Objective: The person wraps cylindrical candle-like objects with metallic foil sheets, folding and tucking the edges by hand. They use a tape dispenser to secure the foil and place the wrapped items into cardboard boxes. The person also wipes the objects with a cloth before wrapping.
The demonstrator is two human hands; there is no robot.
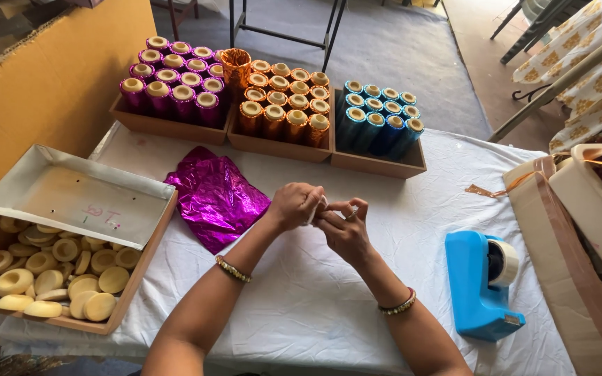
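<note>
The left hand (294, 205) and the right hand (343, 226) are meeting over the white cloth (301, 299), fingers pinching together around a small pale piece (318, 207) held between them; it is mostly hidden, so what it is cannot be told. Both wrists are wearing beaded bracelets. Just right of the hands, a blue tape dispenser (479, 282) is sitting on the cloth with its roll facing up. Just left of the hands, a crinkled sheet of magenta foil (214, 195) is lying flat on the cloth. Farther left, a cardboard tray (144, 257) is holding pale round caps (50, 278), with a shallow metal tray (78, 195) resting partly over it. At the far edge, 3 low boxes are standing side by side, filled with upright foil-wrapped tubes: magenta tubes (175, 83), orange tubes (283, 101) and blue tubes (381, 115). A tall cardboard sheet (50, 83) is standing at the far left.
</note>
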